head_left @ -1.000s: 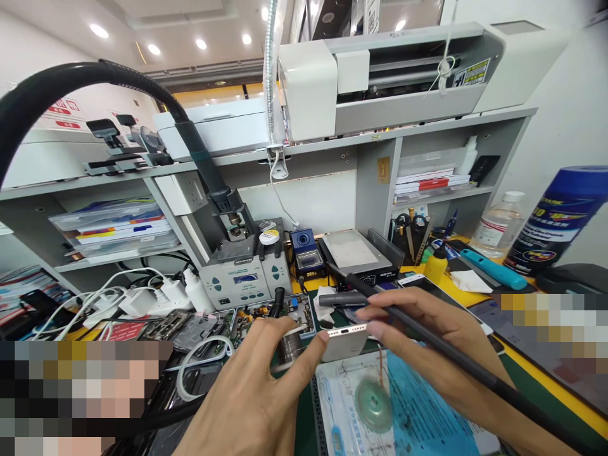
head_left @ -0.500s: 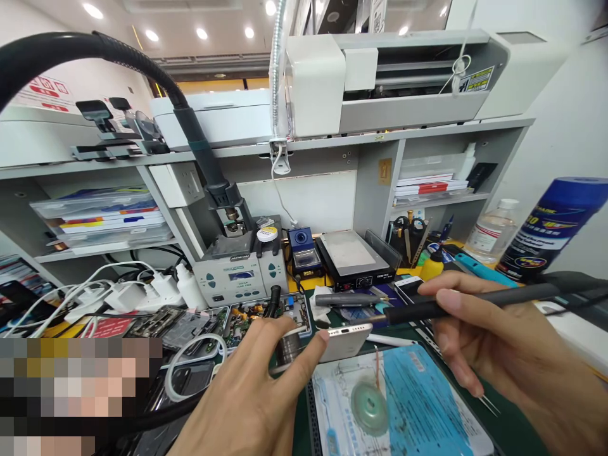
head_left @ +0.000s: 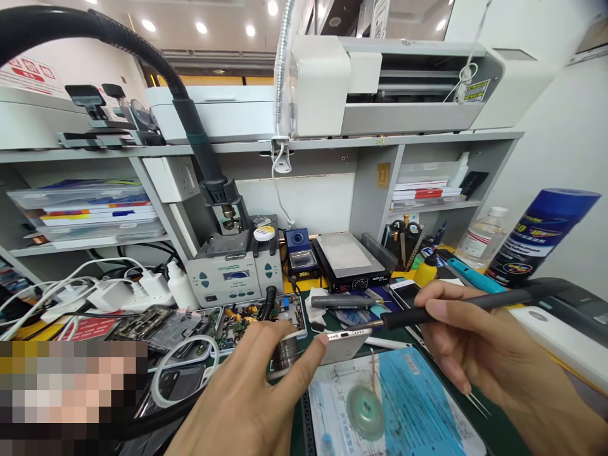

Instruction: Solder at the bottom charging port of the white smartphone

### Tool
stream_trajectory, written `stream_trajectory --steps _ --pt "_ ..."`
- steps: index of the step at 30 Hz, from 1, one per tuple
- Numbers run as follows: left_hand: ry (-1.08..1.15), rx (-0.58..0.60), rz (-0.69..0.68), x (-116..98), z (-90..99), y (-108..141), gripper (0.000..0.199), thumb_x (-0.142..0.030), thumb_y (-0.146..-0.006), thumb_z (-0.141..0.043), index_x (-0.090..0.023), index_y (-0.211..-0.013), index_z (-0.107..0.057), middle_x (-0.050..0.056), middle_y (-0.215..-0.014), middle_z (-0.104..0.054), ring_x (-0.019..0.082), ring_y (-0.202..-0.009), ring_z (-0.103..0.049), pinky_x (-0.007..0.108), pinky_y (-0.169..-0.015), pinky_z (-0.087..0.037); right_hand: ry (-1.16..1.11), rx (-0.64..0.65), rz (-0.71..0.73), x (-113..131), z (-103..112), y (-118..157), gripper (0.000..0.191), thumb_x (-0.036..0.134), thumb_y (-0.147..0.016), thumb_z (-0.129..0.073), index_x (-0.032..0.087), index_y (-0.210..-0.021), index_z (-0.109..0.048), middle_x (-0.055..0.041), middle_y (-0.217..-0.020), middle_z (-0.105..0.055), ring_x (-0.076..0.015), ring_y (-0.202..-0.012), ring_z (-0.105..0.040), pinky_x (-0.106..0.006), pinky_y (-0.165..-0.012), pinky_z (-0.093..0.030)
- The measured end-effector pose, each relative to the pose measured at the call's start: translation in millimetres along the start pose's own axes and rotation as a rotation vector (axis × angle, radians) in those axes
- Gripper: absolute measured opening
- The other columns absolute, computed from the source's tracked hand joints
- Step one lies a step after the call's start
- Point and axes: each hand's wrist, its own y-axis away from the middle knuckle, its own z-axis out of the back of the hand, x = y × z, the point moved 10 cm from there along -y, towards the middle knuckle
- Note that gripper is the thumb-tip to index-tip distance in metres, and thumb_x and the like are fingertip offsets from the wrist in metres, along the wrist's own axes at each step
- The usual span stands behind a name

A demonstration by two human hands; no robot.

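My left hand (head_left: 256, 386) grips a white phone (head_left: 346, 347), which is tilted so that its port edge faces up. A spool of solder wire (head_left: 285, 353) sits by my left fingers, partly hidden behind them. My right hand (head_left: 494, 342) holds a black soldering iron (head_left: 418, 315) like a pen, with its metal tip at the phone's port edge; whether they touch is unclear. Thin metal tweezers (head_left: 477, 405) stick out below my right fingers. Under the phone lies a blue and white mat (head_left: 413, 405) with a round green piece (head_left: 365, 411) on it.
A soldering station (head_left: 232, 276) and a flat heating plate (head_left: 349, 256) stand behind my hands. Parts trays (head_left: 223, 326) and white cables (head_left: 109, 294) lie left. At the right are a yellow bottle (head_left: 425, 271), a clear bottle (head_left: 482, 239) and a blue spray can (head_left: 541, 234).
The iron's tip has moved slightly left, closer to the phone's edge. The whole view has shifted a little; my left hand keeps the phone in nearly the same position.
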Motion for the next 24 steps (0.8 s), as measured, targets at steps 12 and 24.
stream_trajectory --steps 12,24 --pt "0.001 0.014 0.008 2 -2.9 3 0.076 0.006 -0.085 -0.047 -0.026 -0.154 -0.044 0.018 -0.135 -0.05 0.033 -0.12 -0.059 0.046 -0.088 -0.063 0.066 0.01 0.108 1 9 10 0.011 0.025 -0.07 -0.085 0.022 -0.08 -0.081 -0.0006 -0.051 -0.061 -0.0128 -0.043 -0.056 -0.02 -0.039 -0.047" --pt "-0.021 0.017 0.009 3 -2.8 4 0.075 0.003 -0.086 -0.047 -0.027 -0.155 -0.042 0.019 -0.137 -0.05 0.033 -0.126 -0.058 0.052 -0.099 -0.059 0.128 -0.011 0.149 1 9 7 0.007 0.023 -0.068 -0.084 0.023 -0.075 -0.083 -0.0019 -0.049 -0.061 -0.0136 -0.04 -0.053 -0.022 -0.038 -0.041"
